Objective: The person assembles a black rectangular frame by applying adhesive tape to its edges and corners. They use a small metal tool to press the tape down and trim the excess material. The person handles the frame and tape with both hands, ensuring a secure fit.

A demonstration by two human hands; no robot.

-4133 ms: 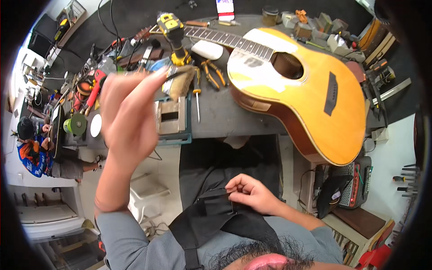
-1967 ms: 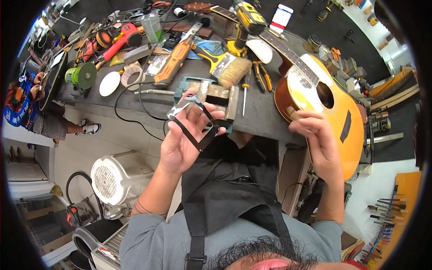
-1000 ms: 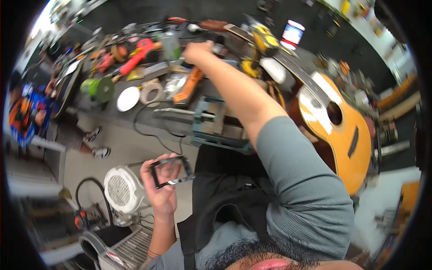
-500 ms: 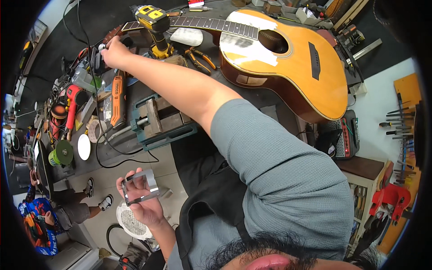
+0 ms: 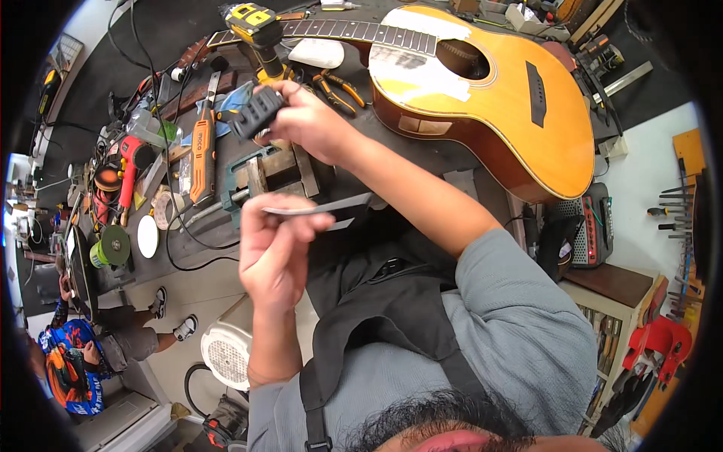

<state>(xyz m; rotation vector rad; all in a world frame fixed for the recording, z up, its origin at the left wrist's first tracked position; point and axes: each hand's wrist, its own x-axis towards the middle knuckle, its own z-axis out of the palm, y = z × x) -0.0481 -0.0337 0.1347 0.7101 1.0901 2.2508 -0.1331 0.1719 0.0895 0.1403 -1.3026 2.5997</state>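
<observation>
My left hand (image 5: 273, 248) is raised in front of the bench vise (image 5: 275, 175), fingers closed on a shiny metal frame (image 5: 348, 205) that shows nearly edge-on. Above it, my right hand (image 5: 310, 126) grips a black ridged block (image 5: 257, 113) with several slots along its side. The two held things are apart. Behind my right hand stands a yellow and black cordless drill (image 5: 256, 34). An acoustic guitar (image 5: 520, 113) lies face up on the bench to the right of both hands.
Orange-handled pliers (image 5: 339, 92) lie between drill and guitar. An orange power tool (image 5: 202, 154), a red heat gun (image 5: 129, 167) and loose cables crowd the bench's left side. A white stool (image 5: 227, 354) stands below. Another person (image 5: 71, 369) is at the lower left.
My right hand has come back from the far left of the bench with the black block. My left hand has risen toward it, turning the metal frame edge-on.
</observation>
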